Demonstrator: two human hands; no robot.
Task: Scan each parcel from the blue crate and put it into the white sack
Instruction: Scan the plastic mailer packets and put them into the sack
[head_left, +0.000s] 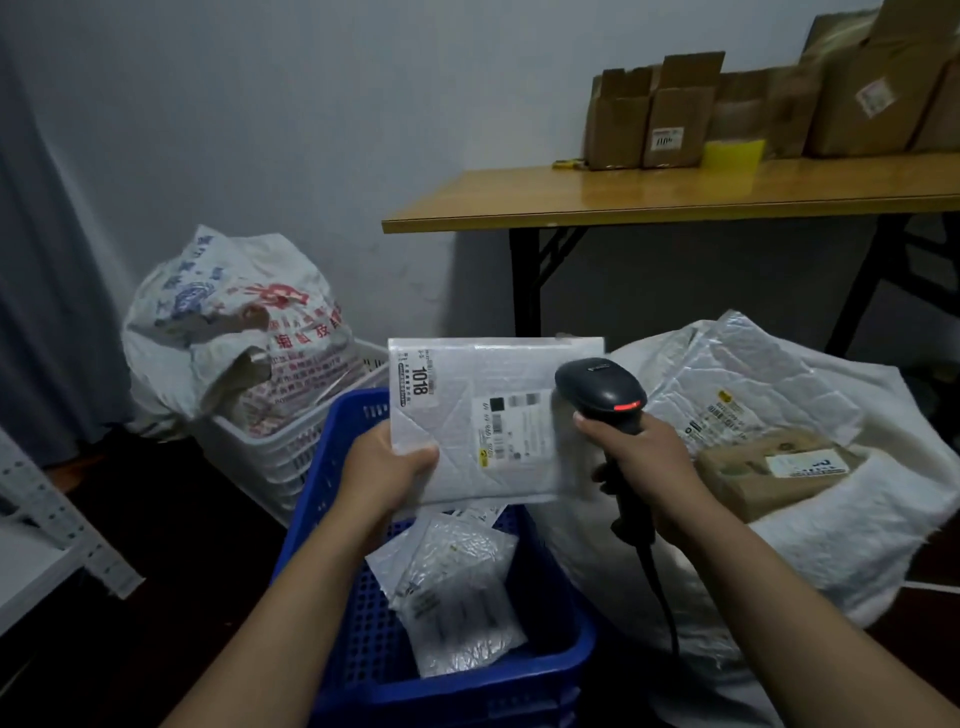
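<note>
My left hand (387, 467) grips the lower left corner of a white bubble-mailer parcel (467, 415) with a label reading 1018, held above the blue crate (343, 597). My right hand (644, 457) holds a black barcode scanner (602, 392) by its handle, its head over the parcel's right edge and label, a red light lit on it. In the crate lie a few more white bubble mailers (457, 597). The white sack (857, 519) lies open at the right, with a bubble mailer (753, 384) and a brown box (774, 473) inside.
A white basket (270, 452) with a printed woven bag (234, 322) stands behind the crate at the left. A wooden folding table (649, 197) with several cardboard boxes (675, 114) is at the back right. A metal shelf edge (52, 519) is at the left. The scanner's cable (665, 603) hangs down.
</note>
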